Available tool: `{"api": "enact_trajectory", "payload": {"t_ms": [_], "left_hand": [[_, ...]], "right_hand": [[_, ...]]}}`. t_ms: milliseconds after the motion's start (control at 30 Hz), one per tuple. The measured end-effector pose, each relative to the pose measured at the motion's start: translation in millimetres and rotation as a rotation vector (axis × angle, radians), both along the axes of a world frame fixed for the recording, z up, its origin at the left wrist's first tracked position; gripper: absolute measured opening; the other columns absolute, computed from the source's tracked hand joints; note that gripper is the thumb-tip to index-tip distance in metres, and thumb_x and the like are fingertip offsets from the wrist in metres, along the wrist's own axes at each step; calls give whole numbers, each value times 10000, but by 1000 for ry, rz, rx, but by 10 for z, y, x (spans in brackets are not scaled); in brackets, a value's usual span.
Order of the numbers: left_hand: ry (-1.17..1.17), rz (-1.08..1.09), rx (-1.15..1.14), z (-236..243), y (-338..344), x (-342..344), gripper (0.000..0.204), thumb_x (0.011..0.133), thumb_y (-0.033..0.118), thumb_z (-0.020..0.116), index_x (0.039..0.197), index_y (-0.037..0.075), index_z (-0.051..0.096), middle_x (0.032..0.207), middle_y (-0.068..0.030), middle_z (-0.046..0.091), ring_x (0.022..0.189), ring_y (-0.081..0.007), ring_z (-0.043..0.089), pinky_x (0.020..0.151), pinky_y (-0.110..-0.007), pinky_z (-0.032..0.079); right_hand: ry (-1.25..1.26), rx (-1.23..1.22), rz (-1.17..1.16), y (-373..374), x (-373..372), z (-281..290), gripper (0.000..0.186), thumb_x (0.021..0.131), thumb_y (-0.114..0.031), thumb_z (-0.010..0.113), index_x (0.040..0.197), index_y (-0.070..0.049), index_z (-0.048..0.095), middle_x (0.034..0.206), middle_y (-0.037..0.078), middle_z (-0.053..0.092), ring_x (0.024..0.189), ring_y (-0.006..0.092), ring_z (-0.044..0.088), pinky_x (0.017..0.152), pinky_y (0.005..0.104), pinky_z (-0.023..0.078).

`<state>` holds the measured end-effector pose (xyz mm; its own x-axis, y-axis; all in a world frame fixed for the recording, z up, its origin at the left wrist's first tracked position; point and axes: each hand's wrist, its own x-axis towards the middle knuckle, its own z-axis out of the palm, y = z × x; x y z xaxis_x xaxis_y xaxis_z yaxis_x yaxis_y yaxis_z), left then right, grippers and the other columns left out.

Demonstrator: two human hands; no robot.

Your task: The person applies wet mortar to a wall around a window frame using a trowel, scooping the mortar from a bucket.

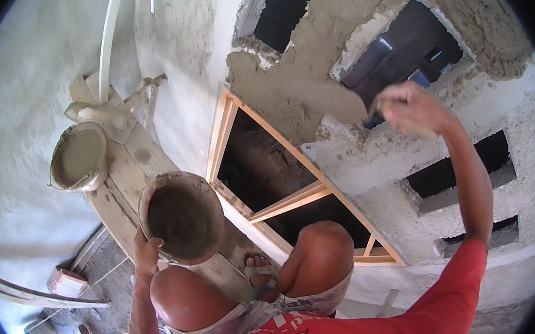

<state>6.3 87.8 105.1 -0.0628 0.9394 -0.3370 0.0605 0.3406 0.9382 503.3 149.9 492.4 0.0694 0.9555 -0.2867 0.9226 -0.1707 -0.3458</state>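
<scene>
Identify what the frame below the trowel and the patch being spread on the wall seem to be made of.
The frame looks like bare, unpainted wood: pale tan, straight sawn strips. The patch looks like wet cement mortar: grey-brown, rough and darker than the dry whitish wall around it. The trowel blade seems mortar-coated metal.

The mortar (293,95) on the wall is grey-brown, a shade darker than the pale grey-white wall (190,78) beside it, and the frame (295,196) is light yellowish wood around a black opening. The pan (183,216) holds dark grey-brown mix inside a crusted grey rim, while the bucket (79,157) is lighter grey all over. The sleeve (456,290) is plain red, and the shorts (261,311) are whitish with grey smears.
</scene>
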Motion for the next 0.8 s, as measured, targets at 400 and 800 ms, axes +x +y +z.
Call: {"api": "enact_trajectory", "payload": {"t_ms": [400,800], "left_hand": [[-160,108,-113,-158,-59,52,719,700,59,541,1413,-16,503,1150,-141,651,943,-239,637,783,-330,518],[-113,81,-98,-128,-149,18,726,690,51,539,1410,-33,505,1233,-154,647,1063,-260,625,928,-334,496]], "right_hand": [[-312,506,244,-359,305,142,449,890,-318,732,1247,-58,652,970,76,662,845,187,639,771,348,526],[-168,307,-7,359,351,-1601,485,830,-238,716,1249,-6,640,1067,264,704,1020,423,678,892,438,528]]}}
